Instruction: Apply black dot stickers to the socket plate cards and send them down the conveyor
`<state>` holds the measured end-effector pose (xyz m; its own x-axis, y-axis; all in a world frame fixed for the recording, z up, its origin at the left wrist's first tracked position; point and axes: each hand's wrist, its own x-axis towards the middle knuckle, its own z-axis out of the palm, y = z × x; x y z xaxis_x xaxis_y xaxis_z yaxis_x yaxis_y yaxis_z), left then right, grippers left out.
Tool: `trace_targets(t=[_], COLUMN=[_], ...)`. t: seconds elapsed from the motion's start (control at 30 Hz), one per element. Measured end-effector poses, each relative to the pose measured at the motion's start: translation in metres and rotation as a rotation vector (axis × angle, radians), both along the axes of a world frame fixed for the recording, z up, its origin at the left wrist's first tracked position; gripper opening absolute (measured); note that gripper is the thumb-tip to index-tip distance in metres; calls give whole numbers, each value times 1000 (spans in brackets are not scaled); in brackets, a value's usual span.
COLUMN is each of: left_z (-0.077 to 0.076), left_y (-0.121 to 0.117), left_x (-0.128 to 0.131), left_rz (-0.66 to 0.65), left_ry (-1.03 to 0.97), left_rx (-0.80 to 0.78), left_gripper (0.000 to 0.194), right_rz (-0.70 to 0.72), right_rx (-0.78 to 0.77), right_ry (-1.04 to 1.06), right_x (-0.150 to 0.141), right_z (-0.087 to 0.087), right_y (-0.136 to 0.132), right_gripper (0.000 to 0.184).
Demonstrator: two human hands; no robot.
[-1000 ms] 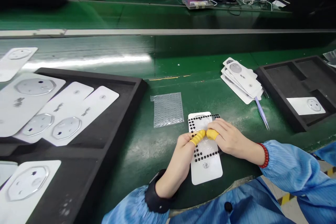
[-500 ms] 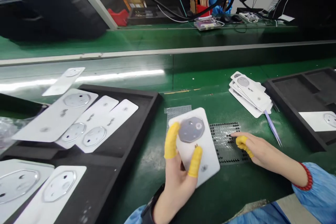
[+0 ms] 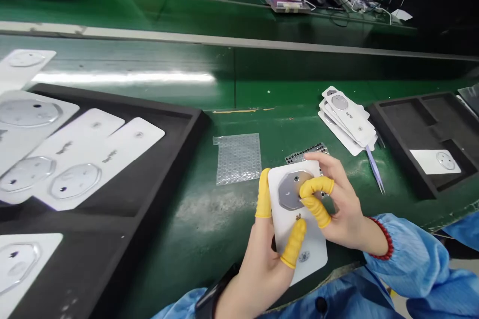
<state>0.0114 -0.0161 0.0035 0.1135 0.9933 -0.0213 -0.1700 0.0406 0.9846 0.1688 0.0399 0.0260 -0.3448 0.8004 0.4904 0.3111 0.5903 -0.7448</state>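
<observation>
My left hand (image 3: pixel 267 254) grips a white phone back panel (image 3: pixel 312 251) with a grey octagonal camera plate (image 3: pixel 290 190), yellow finger cots on its thumb and forefinger. My right hand (image 3: pixel 337 207) rests against the panel's right side, its two yellow-cotted fingertips pinched on the octagonal plate. Whether anything small sits between those fingertips is hidden. A clear sheet of small black dot stickers (image 3: pixel 307 152) lies on the green mat just behind the panel.
A bubble-wrap piece (image 3: pixel 238 158) lies left of the panel. A black foam tray (image 3: pixel 160 169) with several white panels fills the left. A stack of panels (image 3: pixel 346 119) and purple tweezers (image 3: pixel 374 169) lie right, beside another black tray (image 3: pixel 404 144).
The camera has tilted down. My right hand left the dot sheet and came onto the panel's camera plate. My left hand still holds the panel, now lower and nearer.
</observation>
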Motion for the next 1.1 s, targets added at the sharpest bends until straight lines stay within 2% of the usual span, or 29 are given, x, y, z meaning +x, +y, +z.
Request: trace_targets(t=[0.13,0.27,0.4,0.53,0.6,0.7,0.83,0.9,0.97,1.03,1.1], left_z=[-13,-14,-6,-3,-5,-5,2,6,10,12,12], left_y=[-4,-3,-2,-4,-5,-3,7,14,21,29,36], left_x=[-3,-5,-4,-3,-3,-2,-1,-3,-9,-17,-25], left_rz=[9,-2,20,43,30,11,-25,79,251,388,434], left_ry=[112,207,248,174,145,121,-8,-18,60,182,298], left_rx=[40,109,98,26,-2,-36,-133,-158,-122,-91,-129], left_gripper=[87,87,87,91,90,85,84,90,90,72,46], right_rz=[-2,3,11,192,192,111,177,104,-41,-139,-177], right_rx=[62,-7,-212,-576,-629,-607,-605,-466,-284,-179,-122], right_ry=[-29,-49,48,188,212,229,220,107,-137,-381,-455], right_x=[-1,0,3,6,4,1,14,30,47,61,68], right_z=[-3,-3,-1,4,6,8,3,-4,-17,-31,-42], right_y=[-1,-1,3,8,8,7,12,16,21,25,28], right_gripper=[28,22,18,29,29,29,30,40,48,34,14])
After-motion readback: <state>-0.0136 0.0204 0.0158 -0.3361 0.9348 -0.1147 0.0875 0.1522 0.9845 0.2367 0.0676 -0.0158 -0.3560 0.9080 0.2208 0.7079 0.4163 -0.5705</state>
